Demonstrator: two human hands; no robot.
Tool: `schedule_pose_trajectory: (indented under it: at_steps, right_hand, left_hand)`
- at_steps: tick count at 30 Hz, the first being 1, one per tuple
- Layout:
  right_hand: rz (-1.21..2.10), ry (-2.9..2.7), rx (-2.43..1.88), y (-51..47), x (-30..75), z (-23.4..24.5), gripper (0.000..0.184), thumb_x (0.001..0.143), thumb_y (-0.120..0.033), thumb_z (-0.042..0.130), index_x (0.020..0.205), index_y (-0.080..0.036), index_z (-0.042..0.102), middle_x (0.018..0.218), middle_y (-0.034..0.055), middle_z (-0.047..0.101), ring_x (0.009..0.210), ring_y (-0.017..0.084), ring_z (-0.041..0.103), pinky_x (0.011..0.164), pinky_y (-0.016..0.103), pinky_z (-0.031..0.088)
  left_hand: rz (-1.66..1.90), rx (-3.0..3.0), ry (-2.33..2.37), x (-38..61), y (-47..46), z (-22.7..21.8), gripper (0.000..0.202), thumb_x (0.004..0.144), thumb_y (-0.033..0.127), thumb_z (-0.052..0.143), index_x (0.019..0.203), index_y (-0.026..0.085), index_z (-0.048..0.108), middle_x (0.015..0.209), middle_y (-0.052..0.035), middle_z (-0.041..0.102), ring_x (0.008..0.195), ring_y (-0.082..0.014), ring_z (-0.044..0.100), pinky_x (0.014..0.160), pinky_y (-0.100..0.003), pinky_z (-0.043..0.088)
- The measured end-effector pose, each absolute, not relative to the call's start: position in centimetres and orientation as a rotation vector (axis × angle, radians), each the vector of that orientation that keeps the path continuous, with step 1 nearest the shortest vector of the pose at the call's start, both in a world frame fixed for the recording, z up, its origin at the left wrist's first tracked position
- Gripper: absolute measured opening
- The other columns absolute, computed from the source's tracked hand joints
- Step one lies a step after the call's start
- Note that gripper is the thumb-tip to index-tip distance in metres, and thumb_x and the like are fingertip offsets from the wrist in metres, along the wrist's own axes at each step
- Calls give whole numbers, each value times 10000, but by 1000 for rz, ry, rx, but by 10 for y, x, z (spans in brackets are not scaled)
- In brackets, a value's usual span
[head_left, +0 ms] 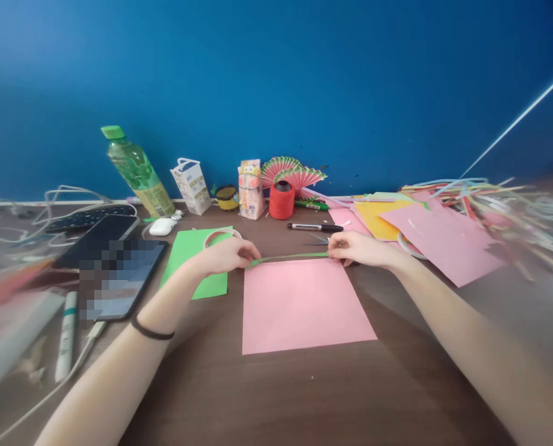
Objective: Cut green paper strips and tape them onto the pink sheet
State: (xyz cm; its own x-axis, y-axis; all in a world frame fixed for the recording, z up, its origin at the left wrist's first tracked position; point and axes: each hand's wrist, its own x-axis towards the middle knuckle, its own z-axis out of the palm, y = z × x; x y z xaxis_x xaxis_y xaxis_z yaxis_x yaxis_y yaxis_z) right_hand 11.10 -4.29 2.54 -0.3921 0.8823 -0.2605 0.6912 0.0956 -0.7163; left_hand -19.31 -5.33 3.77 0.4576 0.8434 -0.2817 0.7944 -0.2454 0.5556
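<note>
A pink paper sheet (304,305) lies flat on the dark wooden table, its far edge between my hands. Along that edge runs a narrow green paper strip (299,255). The strip's left end is pinched by my left hand (230,255), fingers closed. My right hand (361,249) pinches the right end, thumb and fingertips together. I cannot tell whether the strip touches the pink sheet or is raised slightly over it. Under and beside my left wrist is a green paper sheet (181,251). Scissors (317,239) lie just beyond the right hand, partly hidden.
Phones (130,285), a white marker (66,337) and cables are on the left. Along the blue wall stand a tilted green bottle (139,173), cartons, a red thread spool (281,201) and paper fans (295,174). Coloured papers (444,238) pile up right. A black marker (314,227) lies behind.
</note>
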Motion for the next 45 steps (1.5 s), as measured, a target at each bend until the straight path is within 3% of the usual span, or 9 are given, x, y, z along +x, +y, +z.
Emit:
schedule_pose_trajectory:
  at_steps: [7, 16, 22, 28, 37, 45]
  right_hand:
    - [1227, -2102, -1585, -41, 115, 25, 156, 735, -311, 584, 717, -171, 517, 698, 40, 619, 668, 143, 595, 581, 245, 496]
    - [1506, -2126, -1458, -42, 117, 25, 221, 740, -360, 597, 696, -150, 545, 655, 37, 622, 594, 130, 598, 581, 260, 505]
    - [1636, -2069, -1435, -49, 107, 26, 196, 730, -315, 603, 694, -139, 524, 715, 50, 636, 616, 118, 601, 641, 271, 505]
    - [1512, -2121, -1392, -51, 104, 29, 226, 747, -354, 575, 699, -142, 514, 634, 8, 572, 507, 73, 484, 466, 212, 381]
    - [1386, -1872, -1487, -53, 94, 22, 424, 683, -541, 602, 609, -188, 380, 475, -73, 393, 402, 39, 312, 400, 197, 189]
    - [1270, -2056, -1551, -54, 93, 17, 398, 692, -525, 582, 571, -183, 418, 429, -63, 413, 376, 48, 312, 406, 210, 208]
  left_hand:
    - [83, 2116, 1361, -193, -53, 37, 268, 685, 349, 553, 878, 202, 668, 841, -9, 656, 809, -176, 579, 661, -236, 414]
    - [149, 1944, 1526, -193, -52, 33, 392, 611, 267, 608, 993, 182, 621, 836, -10, 644, 738, -150, 597, 608, -220, 438]
    - [70, 1840, 1442, -197, -53, 34, 111, 583, 214, 589, 683, 168, 571, 623, 14, 587, 620, -130, 590, 542, -209, 438]
    - [88, 1750, 1453, -204, -51, 40, 131, 587, 250, 586, 682, 161, 574, 590, 5, 580, 596, -144, 594, 561, -240, 464]
    - [70, 1823, 1527, -201, -52, 39, 161, 614, 311, 572, 635, 155, 607, 602, -5, 582, 575, -134, 557, 541, -230, 423]
    - [-133, 2058, 1567, -199, -52, 43, 162, 634, 320, 556, 647, 198, 660, 690, 21, 627, 669, -135, 547, 581, -221, 364]
